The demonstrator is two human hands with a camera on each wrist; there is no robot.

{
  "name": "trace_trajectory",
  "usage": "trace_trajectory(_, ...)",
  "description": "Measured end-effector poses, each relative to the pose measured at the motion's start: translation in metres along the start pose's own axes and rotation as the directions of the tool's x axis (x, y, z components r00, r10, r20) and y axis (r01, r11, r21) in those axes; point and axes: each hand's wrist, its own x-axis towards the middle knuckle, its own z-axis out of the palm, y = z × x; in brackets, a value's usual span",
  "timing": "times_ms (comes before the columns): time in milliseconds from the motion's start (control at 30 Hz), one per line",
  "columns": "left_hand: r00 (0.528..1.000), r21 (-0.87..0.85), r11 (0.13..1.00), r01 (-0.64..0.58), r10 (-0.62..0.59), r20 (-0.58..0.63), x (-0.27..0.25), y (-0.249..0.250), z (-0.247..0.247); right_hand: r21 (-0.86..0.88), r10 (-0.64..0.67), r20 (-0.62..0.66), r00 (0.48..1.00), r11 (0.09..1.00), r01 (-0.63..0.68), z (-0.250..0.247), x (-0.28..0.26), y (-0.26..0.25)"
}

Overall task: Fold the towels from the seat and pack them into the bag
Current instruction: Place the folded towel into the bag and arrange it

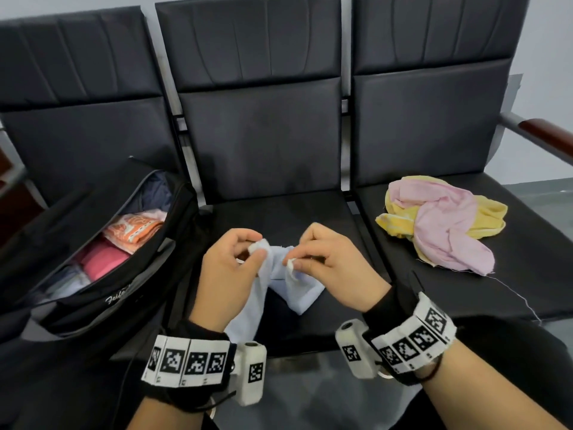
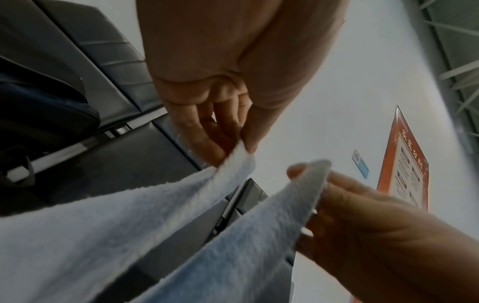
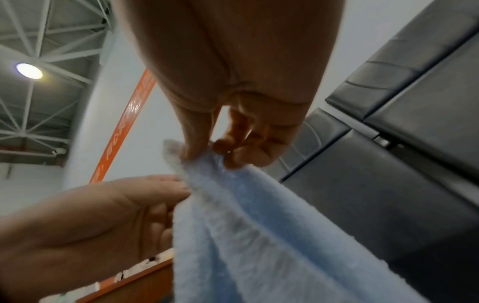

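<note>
Left hand (image 1: 228, 268) pinches one corner of the blue towel (image 1: 280, 285) between thumb and fingers; the left wrist view shows that corner clamped at the thumb tip, other fingers curled behind. Right hand (image 1: 328, 262) pinches another corner the same way, thumb against fingertips, clear in the right wrist view. The two corners sit close together, not touching, a small gap between them. Both hands are raised above the middle seat (image 1: 310, 218). The towel hangs down from both pinches in two drooping folds; its lower part lies bunched on the middle seat, toward the front edge.

Bag (image 1: 102, 243), black, lies on the left seat just beside the left hand, zipper open. Inside it, folded cloths are packed in a row: orange patterned one (image 1: 133, 231), pink one (image 1: 104, 263), a pale one (image 1: 71, 283) nearer the front, something dark blue at the far end.

On the right seat (image 1: 465, 290), well apart from the hands, a pink towel (image 1: 446, 225) lies crumpled on top of a yellow towel (image 1: 486, 218), both unfolded, touching. A loose thread trails from that pile toward the seat's front edge.

Both wrists carry marker bands and small white camera units. A wood-topped armrest (image 1: 545, 135) sits far right.
</note>
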Motion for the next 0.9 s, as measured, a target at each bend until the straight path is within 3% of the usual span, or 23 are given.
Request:
trace_trajectory(133,0.999,-0.004,1.0,-0.009,0.01,0.048,-0.007,0.004,0.002,0.009,-0.051,-0.009,0.999,0.999,0.051,0.011,0.005,-0.011)
trace_trajectory(333,0.99,-0.017,0.999,-0.029,0.032,0.137,-0.011,0.012,-0.005,0.009,0.023,-0.045,0.999,1.0,-0.023,0.023,0.008,-0.011)
trace_trajectory(467,0.982,-0.014,0.999,-0.029,0.031,0.187,-0.014,0.012,-0.012,-0.062,0.016,-0.093,0.996,0.998,-0.022,0.027,0.008,-0.01)
trace_trajectory(667,0.96,0.012,0.996,-0.09,0.084,0.266,-0.015,0.009,-0.014,-0.181,0.024,-0.049,0.998,0.983,-0.032,0.028,0.009,-0.011)
trace_trajectory(833,0.961,0.124,0.973,-0.197,0.166,0.22,-0.012,0.004,-0.017,-0.091,0.014,0.054,0.998,0.996,-0.009,0.026,0.006,-0.009)
trace_trajectory(900,0.968,0.149,0.964,-0.22,0.197,0.158,-0.011,0.005,-0.018,-0.13,0.029,0.099,0.995,0.991,-0.016,0.025,0.004,-0.002)
